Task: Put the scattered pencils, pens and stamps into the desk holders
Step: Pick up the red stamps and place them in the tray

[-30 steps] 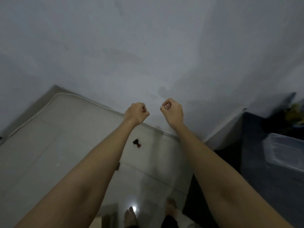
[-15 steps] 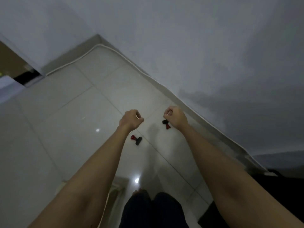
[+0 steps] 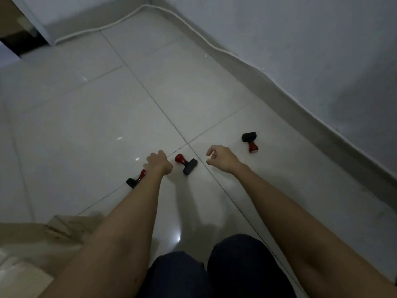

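Observation:
Three stamps with red handles and black bases lie on the pale tiled floor. One stamp [image 3: 186, 164] lies between my hands. A second stamp [image 3: 249, 140] lies to the right, nearer the wall. The third stamp [image 3: 135, 179] is partly hidden behind my left wrist. My left hand [image 3: 158, 162] hovers above the floor with fingers loosely curled, holding nothing. My right hand [image 3: 221, 158] is held out with thumb and fingers apart and curved, empty. No holders, pens or pencils are in view.
A grey wall [image 3: 300, 50] with a white cable [image 3: 150, 11] along its foot runs across the back and right. A beige cardboard piece [image 3: 43, 231] lies at the lower left. My knees in dark trousers [image 3: 206, 269] fill the bottom middle.
The view has tilted down from the wall to the floor, bringing three stamps into sight. My hands have gone from closed fists to loosely open and dropped closer to the floor.

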